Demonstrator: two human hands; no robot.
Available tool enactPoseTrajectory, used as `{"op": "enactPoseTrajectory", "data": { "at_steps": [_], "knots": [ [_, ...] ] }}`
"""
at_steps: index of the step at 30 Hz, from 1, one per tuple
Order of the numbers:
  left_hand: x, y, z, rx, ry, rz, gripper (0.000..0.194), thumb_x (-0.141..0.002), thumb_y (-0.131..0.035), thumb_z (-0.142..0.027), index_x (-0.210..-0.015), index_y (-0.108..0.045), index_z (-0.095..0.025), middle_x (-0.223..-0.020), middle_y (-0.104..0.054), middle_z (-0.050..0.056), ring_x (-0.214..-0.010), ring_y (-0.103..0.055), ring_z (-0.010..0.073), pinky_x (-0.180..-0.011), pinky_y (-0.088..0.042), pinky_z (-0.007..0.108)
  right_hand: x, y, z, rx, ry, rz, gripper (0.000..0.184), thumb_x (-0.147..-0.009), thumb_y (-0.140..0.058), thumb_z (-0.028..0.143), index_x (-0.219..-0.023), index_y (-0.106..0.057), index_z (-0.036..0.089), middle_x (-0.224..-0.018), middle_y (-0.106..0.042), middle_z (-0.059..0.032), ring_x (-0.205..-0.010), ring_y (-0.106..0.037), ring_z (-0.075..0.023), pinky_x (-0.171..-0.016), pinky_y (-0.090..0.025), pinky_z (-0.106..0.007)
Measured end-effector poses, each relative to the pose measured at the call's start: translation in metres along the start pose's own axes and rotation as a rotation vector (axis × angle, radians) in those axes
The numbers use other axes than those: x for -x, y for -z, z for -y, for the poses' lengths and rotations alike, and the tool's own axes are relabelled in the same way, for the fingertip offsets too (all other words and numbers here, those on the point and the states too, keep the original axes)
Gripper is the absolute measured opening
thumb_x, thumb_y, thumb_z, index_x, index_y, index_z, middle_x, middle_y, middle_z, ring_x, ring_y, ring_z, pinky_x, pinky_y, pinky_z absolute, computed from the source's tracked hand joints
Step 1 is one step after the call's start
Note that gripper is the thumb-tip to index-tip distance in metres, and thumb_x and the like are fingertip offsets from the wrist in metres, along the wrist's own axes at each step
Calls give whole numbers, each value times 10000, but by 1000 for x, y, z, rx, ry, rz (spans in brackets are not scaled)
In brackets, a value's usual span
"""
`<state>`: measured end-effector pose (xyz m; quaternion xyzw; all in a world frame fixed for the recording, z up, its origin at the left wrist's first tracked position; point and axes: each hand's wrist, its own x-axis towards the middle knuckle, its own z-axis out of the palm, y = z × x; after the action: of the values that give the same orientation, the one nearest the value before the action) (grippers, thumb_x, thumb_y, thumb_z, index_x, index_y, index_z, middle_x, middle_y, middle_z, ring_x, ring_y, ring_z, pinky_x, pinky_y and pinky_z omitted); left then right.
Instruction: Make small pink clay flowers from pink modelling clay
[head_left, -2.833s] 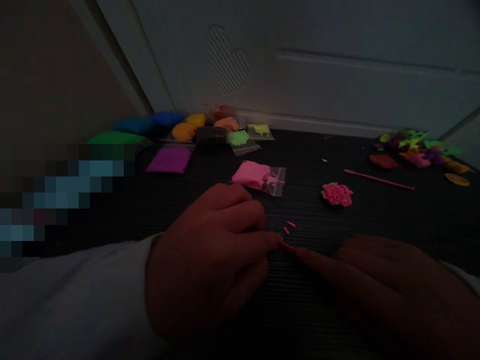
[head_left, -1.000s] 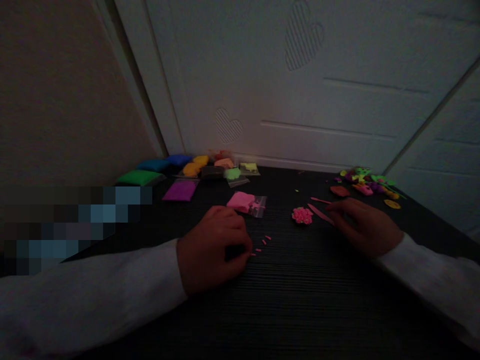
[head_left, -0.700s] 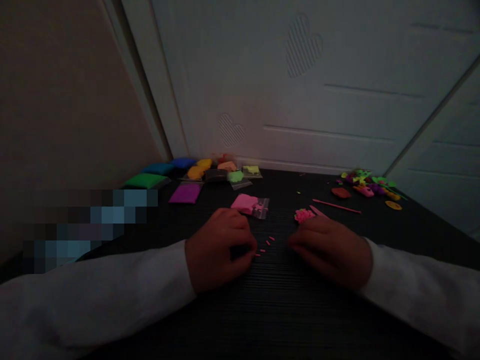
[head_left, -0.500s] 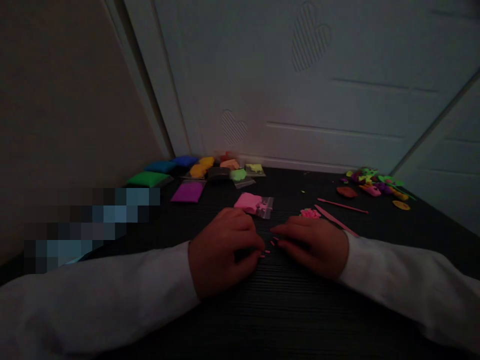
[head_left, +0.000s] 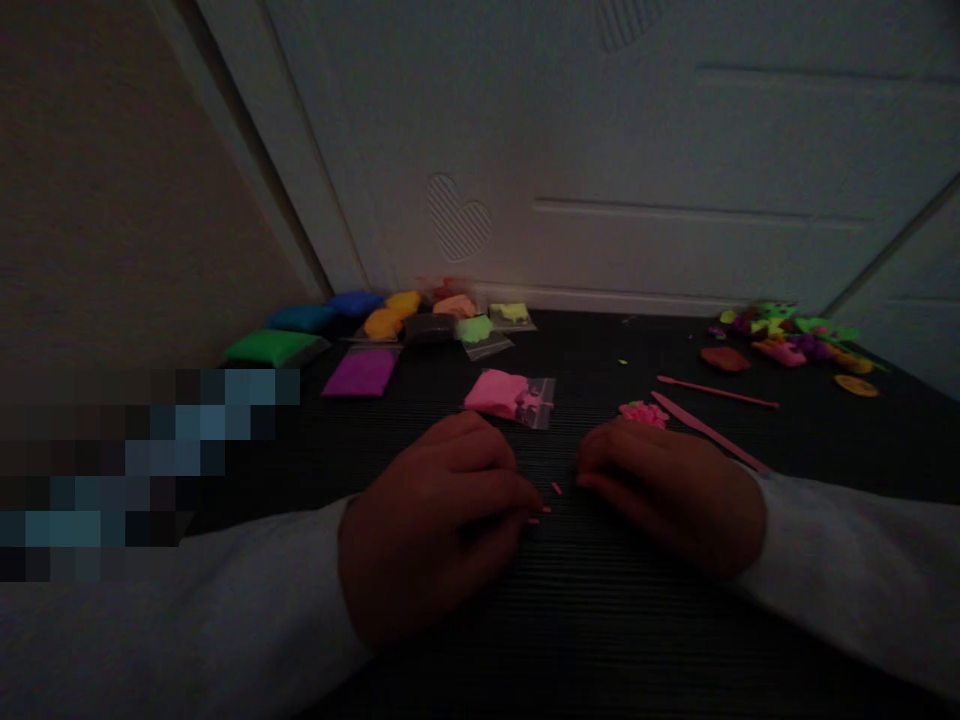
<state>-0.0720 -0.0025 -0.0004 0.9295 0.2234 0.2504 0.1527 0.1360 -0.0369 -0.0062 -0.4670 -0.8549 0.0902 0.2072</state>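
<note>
The scene is very dim. My left hand [head_left: 431,520] rests on the dark ribbed mat [head_left: 570,620] with its fingers curled, fingertips beside tiny pink clay pieces [head_left: 553,490]. My right hand [head_left: 671,490] lies opposite, fingers curled together near the same pieces; what they pinch is too small to make out. A pink clay flower [head_left: 641,412] sits just behind my right hand. A pink clay bag [head_left: 510,393] lies behind my left hand.
Bags of coloured clay [head_left: 382,335] lie at the back left by the white door [head_left: 600,150]. Two pink modelling sticks [head_left: 712,390] lie at the right. Finished clay shapes [head_left: 787,340] cluster at the far right.
My right hand came back from the modelling sticks to the small pink pieces beside my left hand. The view dipped slightly downward.
</note>
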Motion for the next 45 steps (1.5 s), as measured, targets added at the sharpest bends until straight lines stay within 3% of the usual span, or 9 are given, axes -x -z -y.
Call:
{"op": "enactPoseTrajectory", "data": {
  "at_steps": [14,20,28,35,41,45],
  "knots": [
    [0,1,1,13,-6,-15,197,-720,-494,-96,-805,-632,-208,-703,-525,3,-706,-462,118,-651,-379,264,10,7,4,-136,10,-238,205,-696,-577,118,-872,-507,196,-706,-561,24,-621,-532,-79,-579,-437,-192],
    [0,3,0,6,-6,-5,218,-721,-484,-98,-824,-628,-226,-700,-530,1,-693,-468,117,-626,-391,256,10,6,7,-179,13,-280,254,-731,-541,116,-967,-533,211,-853,-628,14,-752,-577,-92,-677,-453,-197],
    [1,4,-1,-20,-10,-25,211,-713,-504,-98,-818,-632,-229,-695,-524,-2,-689,-466,108,-614,-392,243,6,8,7,-223,-25,-237,148,-742,-540,139,-867,-599,192,-772,-627,24,-683,-560,-77,-652,-440,-176],
    [1,5,-1,-37,-5,-10,220,-714,-497,-112,-830,-627,-246,-714,-538,2,-690,-479,121,-605,-412,253,4,10,3,-240,6,-167,186,-760,-524,158,-925,-590,213,-869,-610,9,-820,-543,-100,-728,-432,-216],
    [3,5,-2,-74,-25,-17,204,-701,-522,-110,-822,-627,-237,-700,-535,-11,-681,-477,105,-598,-408,234,2,6,3,-298,-90,-183,177,-746,-538,163,-894,-591,244,-848,-593,34,-760,-553,-77,-662,-450,-177],
    [3,5,-2,-92,-8,-21,194,-703,-524,-123,-815,-626,-243,-701,-540,-9,-681,-482,116,-594,-412,247,3,2,3,-365,-177,-203,272,-734,-563,192,-981,-524,298,-801,-607,65,-667,-573,-60,-581,-462,-150]
  ]
}}
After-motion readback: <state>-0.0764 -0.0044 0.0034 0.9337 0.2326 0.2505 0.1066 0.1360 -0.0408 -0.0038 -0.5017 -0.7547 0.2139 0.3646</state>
